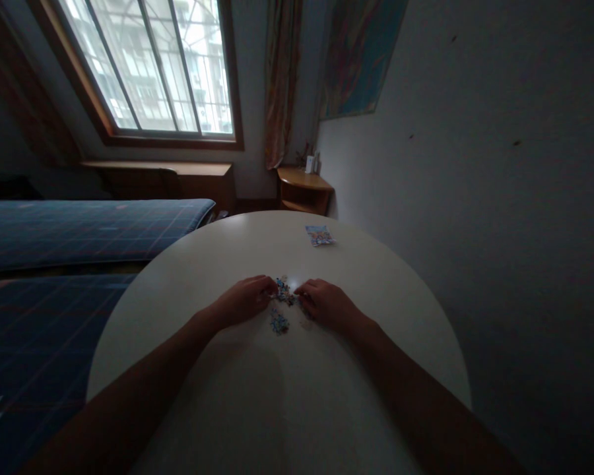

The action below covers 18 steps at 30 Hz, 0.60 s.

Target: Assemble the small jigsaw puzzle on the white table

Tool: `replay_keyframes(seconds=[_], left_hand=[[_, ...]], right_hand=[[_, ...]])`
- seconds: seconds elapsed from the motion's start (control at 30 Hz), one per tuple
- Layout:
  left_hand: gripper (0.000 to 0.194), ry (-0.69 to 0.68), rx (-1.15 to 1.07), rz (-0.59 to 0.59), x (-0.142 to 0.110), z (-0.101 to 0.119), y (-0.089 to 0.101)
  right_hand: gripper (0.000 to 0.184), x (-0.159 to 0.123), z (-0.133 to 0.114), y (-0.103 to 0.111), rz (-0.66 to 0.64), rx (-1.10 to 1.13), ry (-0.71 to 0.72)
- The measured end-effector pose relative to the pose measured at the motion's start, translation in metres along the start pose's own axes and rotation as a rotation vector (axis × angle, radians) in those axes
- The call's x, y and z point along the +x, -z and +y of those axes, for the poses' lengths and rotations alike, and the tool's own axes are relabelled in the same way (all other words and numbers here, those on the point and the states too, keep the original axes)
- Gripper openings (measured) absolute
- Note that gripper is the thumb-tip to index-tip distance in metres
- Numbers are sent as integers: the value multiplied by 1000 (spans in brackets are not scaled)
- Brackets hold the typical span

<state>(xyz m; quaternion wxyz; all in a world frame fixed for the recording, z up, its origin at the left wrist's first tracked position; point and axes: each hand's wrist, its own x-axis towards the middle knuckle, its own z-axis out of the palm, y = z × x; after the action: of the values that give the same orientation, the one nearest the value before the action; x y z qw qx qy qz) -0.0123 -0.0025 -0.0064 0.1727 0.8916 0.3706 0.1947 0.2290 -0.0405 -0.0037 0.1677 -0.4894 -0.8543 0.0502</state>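
A small heap of what look like jigsaw puzzle pieces (pixel 284 292), mostly blue and multicoloured, lies on the round white table (pixel 247 254). Nearer to me is a cluster of similar pieces (pixel 279 322), perhaps joined; I cannot tell. My left hand (pixel 250 298) rests at the heap's left edge, fingers curled and closed. My right hand (pixel 323 302) is at the right edge, thumb and fingers pressed together. A tiny pale bit shows at the fingertips of each hand, too small to name. Some pale pieces (pixel 305 324) lie just below my right hand.
A small colourful picture card or packet (pixel 319 235) lies towards the table's far edge. A bed with a blue checked cover (pixel 79 227) stands to the left. Behind the table is a wooden corner cabinet (pixel 304 179); a white wall (pixel 475 218) runs along the right.
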Motion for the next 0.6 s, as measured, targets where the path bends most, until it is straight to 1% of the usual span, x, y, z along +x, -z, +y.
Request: replay_keyframes(seconds=[0.07, 0.23, 0.33, 0.4, 0.47, 0.6], left_hand=[[19, -31, 0, 11, 0, 3, -4], [28, -114, 64, 34, 3, 13, -18], [19, -97, 76, 31, 7, 18, -23], [14, -80, 72, 30, 10, 21, -24], [14, -66, 65, 33, 11, 21, -23], [12, -51, 33, 33, 10, 18, -21]], right_hand=[[22, 0, 0, 0, 4, 1, -13], [17, -4, 2, -1, 31, 29, 16], [18, -5, 3, -2, 41, 87, 24], [15, -4, 4, -3, 31, 126, 24], [14, -3, 5, -4, 24, 158, 36], [20, -2, 8, -4, 9, 177, 65]])
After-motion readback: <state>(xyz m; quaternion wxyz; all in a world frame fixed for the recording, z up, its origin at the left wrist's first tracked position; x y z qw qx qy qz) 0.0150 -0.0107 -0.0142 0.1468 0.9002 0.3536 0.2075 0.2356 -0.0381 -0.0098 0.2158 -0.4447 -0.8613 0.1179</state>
